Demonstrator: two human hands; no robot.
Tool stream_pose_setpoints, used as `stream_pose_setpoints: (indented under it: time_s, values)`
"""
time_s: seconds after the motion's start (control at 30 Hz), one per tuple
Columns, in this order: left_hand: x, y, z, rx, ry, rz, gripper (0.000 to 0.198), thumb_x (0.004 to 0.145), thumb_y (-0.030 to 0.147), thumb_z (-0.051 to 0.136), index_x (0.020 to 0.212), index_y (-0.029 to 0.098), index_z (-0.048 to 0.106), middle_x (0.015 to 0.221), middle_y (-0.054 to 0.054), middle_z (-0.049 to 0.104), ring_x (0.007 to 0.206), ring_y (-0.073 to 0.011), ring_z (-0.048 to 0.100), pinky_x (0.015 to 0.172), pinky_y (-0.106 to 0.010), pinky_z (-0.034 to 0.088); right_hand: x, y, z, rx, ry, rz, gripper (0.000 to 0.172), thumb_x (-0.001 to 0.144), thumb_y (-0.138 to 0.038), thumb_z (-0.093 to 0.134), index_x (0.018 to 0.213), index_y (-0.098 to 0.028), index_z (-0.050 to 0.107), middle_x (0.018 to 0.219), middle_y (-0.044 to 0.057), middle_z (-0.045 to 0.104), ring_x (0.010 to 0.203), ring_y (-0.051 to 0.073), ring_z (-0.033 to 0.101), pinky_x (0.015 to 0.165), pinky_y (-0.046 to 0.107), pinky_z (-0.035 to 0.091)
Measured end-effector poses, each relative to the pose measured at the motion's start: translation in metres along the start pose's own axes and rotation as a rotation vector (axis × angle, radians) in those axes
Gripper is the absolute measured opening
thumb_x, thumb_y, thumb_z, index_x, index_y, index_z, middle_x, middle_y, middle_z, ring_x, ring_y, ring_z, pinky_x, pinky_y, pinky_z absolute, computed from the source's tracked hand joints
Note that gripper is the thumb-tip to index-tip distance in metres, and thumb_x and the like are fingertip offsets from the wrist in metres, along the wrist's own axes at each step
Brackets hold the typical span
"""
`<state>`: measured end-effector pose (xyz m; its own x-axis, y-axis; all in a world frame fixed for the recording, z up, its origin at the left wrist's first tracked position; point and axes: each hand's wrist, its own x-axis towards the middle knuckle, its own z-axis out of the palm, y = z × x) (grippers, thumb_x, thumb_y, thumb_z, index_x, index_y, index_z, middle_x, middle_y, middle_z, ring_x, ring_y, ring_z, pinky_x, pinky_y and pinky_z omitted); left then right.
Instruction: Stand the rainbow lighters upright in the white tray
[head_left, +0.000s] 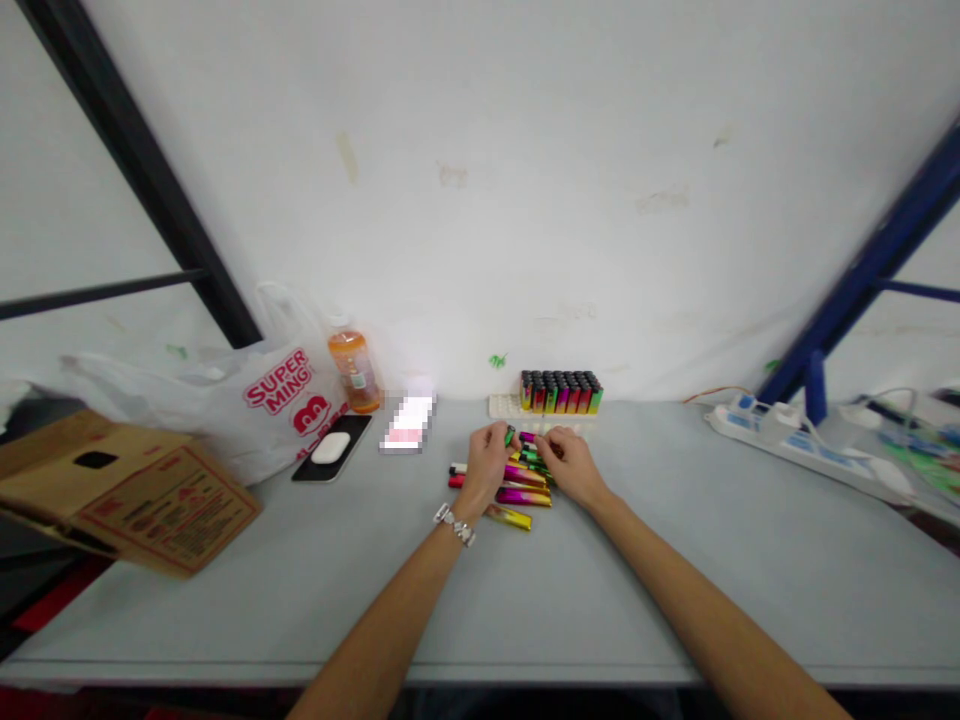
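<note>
Bright lighters in pink, yellow, green and purple lie in a loose pile (pixel 525 495) on the table between and below my hands. My left hand (pixel 487 455), with a bracelet at the wrist, is closed round a green lighter (pixel 511 436). Across the pile, my right hand (pixel 571 465) has its fingers bent and its fingertips at the end of a purple lighter (pixel 527 437), apparently gripping it. Behind the hands, rows of lighters (pixel 561 392) with dark tops stand upright on a pale tray (pixel 504 406) with holes, filling its right part.
A grey table (pixel 337 600) meets a white wall. To the left are a cardboard box (pixel 165 505), a plastic bag (pixel 225 400), an orange bottle (pixel 352 368), a phone (pixel 309 468) bearing a white case (pixel 331 447), and a blurred-out bright item (pixel 407 422). A power strip (pixel 810 450) lies right.
</note>
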<state>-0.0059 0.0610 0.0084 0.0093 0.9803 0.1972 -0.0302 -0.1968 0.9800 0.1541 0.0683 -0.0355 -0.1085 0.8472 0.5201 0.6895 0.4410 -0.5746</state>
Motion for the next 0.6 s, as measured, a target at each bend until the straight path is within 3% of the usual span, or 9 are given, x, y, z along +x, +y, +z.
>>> stream_pose_setpoints:
  time_s: [0.2,0.4,0.5,0.6]
  values:
    - [0.0,-0.002,0.001,-0.029,0.022,-0.017,0.031,0.081,0.032,0.047,0.054,0.017,0.051,0.053,0.003,0.044,0.051,-0.0088,0.038,0.052,-0.021,0.033,0.0,0.0,-0.001,0.006,-0.008,0.009,0.036,0.095,-0.035,0.047,0.061,-0.021,0.046,0.065,0.001,0.051,0.07,0.018,0.048,0.068,0.03,0.034]
    - [-0.001,-0.004,-0.002,-0.105,-0.011,-0.069,0.053,0.087,0.059,0.041,0.058,0.017,0.054,0.047,0.005,0.036,0.045,-0.0085,0.031,0.047,-0.023,0.027,-0.001,0.001,0.0,0.021,0.011,0.019,0.033,0.093,-0.035,0.049,0.063,-0.021,0.048,0.065,0.001,0.051,0.071,0.018,0.049,0.067,0.03,0.036]
    - [0.0,-0.009,-0.004,-0.106,-0.057,-0.06,0.062,0.088,0.067,0.032,0.06,0.016,0.055,0.047,0.004,0.037,0.044,-0.009,0.031,0.046,-0.024,0.024,-0.003,-0.004,-0.003,0.109,0.035,0.027,0.023,0.09,-0.034,0.053,0.072,-0.02,0.055,0.072,0.002,0.057,0.074,0.018,0.053,0.069,0.031,0.04]
    - [0.0,-0.016,-0.004,-0.073,-0.093,-0.011,0.063,0.09,0.067,0.03,0.062,0.016,0.054,0.052,0.002,0.043,0.05,-0.0102,0.038,0.05,-0.024,0.029,-0.004,-0.017,-0.01,0.248,0.018,0.017,0.014,0.087,-0.033,0.058,0.086,-0.02,0.061,0.08,0.003,0.062,0.076,0.017,0.056,0.072,0.031,0.044]
